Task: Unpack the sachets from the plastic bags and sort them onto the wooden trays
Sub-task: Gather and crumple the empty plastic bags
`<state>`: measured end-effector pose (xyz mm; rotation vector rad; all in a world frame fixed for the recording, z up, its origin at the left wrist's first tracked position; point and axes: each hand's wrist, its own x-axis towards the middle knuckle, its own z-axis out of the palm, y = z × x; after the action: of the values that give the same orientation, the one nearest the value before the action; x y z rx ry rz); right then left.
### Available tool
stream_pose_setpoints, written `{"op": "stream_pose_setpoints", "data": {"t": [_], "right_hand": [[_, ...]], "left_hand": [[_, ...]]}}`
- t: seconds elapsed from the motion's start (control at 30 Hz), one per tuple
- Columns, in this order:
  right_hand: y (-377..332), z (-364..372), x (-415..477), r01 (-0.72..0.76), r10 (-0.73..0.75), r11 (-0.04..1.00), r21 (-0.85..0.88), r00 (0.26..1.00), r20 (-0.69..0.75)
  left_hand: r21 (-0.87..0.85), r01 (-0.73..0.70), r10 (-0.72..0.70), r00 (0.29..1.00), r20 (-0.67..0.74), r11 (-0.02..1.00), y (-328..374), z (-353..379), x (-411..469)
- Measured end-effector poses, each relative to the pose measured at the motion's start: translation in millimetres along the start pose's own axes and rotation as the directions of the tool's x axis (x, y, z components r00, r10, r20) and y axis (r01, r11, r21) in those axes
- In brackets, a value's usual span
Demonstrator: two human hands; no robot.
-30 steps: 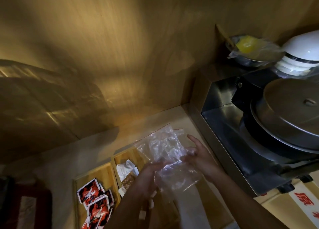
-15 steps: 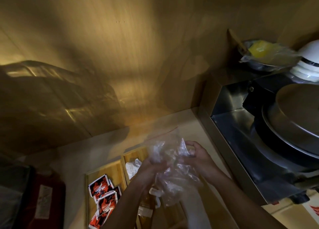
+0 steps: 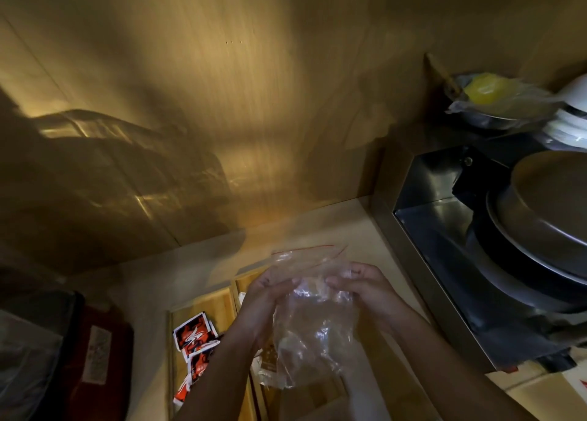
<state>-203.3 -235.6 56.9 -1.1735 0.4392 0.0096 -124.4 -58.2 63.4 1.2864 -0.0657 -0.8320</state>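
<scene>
Dim warm light falls across a pale table set against a wooden wall, with most of the scene in shadow. Nearest the camera, along the near edge of the table, lie the wooden trays: the left tray holds a loose pile of red, black and white sachets, and the tray beside it shows a brownish sachet just under the bag. Above these trays both hands hold a clear plastic bag in the air. The left hand has its fingers clenched on the bag's left side near the top, and the right hand has its fingers curled into the film on the right; the bag's red-lined zip mouth stands up beyond the knuckles. Whether any sachets are inside is hard to tell through the crumpled, glinting film. The bag looks very light, soft and slippery, likely to collapse and slide between the fingers, so the firmer zip strip is probably the best place to pinch and pull apart; the sachets look flat, light and easy to pick by an edge. Farther off, at the right edge of the table, a steel cooker carries a lidded pan, with a foil-wrapped bowl behind.
</scene>
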Motion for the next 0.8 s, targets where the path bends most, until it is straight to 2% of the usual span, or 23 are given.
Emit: {"op": "stream_pose_setpoints", "data": {"t": [0.2,0.3,0.4,0.53,0.63,0.8], "right_hand": [[-2,1,1,0.089,-0.081,0.994,0.070,0.990,-0.112],[1,-1,2,-0.002,0.002,0.997,0.077,1.000,-0.008],[5,-2,-1,-0.124,0.114,0.990,0.061,0.983,0.144],[9,-1,-2,-0.110,0.109,0.994,-0.001,0.981,0.160],[11,-1,0,-0.093,0.088,0.995,0.023,0.979,0.182],[14,-5,2,-0.071,0.071,0.997,-0.003,0.989,0.131]], "left_hand": [[0.092,0.101,-0.108,0.991,0.077,0.991,1,-5,-13],[0.186,0.070,-0.071,0.997,0.003,0.980,-5,-8,-16],[0.152,0.041,-0.028,0.996,-0.088,0.987,-7,-12,-19],[0.089,-0.026,0.038,0.990,-0.137,0.996,-2,-14,-25],[0.064,-0.066,0.072,0.992,-0.100,0.996,0,-18,-32],[0.000,-0.055,0.055,0.998,-0.017,0.998,0,-26,-40]]}}
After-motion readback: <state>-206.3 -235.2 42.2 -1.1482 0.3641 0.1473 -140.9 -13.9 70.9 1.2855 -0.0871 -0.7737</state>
